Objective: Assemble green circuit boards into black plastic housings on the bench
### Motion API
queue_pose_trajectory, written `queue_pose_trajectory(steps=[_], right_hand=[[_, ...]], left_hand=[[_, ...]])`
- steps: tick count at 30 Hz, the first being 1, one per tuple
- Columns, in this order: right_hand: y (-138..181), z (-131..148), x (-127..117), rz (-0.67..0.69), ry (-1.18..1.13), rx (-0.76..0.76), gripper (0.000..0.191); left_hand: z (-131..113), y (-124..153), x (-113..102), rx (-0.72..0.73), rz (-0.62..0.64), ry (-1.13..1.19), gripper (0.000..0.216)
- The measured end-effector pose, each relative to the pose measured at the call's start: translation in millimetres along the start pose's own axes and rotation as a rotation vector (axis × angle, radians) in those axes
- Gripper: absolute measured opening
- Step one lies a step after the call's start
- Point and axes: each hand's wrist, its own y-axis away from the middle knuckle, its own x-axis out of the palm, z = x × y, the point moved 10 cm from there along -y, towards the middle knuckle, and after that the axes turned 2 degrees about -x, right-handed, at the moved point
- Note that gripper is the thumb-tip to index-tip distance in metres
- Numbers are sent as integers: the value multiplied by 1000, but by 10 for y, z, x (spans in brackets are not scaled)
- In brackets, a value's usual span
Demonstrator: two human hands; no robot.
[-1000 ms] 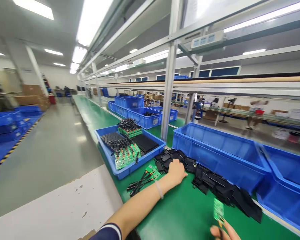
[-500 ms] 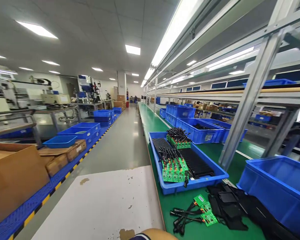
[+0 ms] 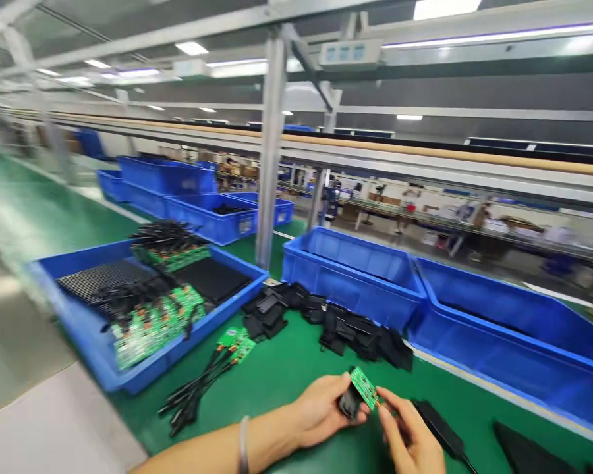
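My left hand (image 3: 321,409) is closed around a small black plastic case (image 3: 348,404) near the bottom centre. A green circuit board (image 3: 364,388) sits tilted at the case's upper right side; whether it is inside the case I cannot tell. With thumb and fingertips, my right hand (image 3: 411,431) pinches the board's lower right end. Just right of that hand lies a black adapter-like casing with a cable (image 3: 439,428). To the left, loose green boards (image 3: 237,343) rest on the green bench, their black cables (image 3: 197,392) trailing toward me.
A blue tray (image 3: 86,359) at left holds cabled boards and black parts. Black plastic pieces (image 3: 363,334) lie heaped before two blue bins, a nearer-centre bin (image 3: 350,283) and a right-hand bin (image 3: 514,352). A metal post (image 3: 271,151) stands behind; a black flat piece (image 3: 526,451) lies at lower right.
The view has swung right from the aisle to the bench. Both my hands now show, holding the case and circuit board; earlier only a bit of skin and sleeve showed at the bottom.
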Motion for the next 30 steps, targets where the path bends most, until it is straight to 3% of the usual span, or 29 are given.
queue_pose_trajectory(steps=[2,4,9,21,30], right_hand=[[6,1,25,12,-122,124,37],[-21,52,72,14,-163,156,37],[-14,228,135,56,-112,41,29],[-10,300,144,71,37,-81,27],[83,296,313,176,96,-129,26]], left_hand=[[-130,48,-3,56,-7,7,30],[-202,84,13,76,7,-32,33],[-260,127,-23,128,-44,-105,40],[-202,158,-1,94,-48,-138,54],[-145,135,-159,105,-231,-204,35]])
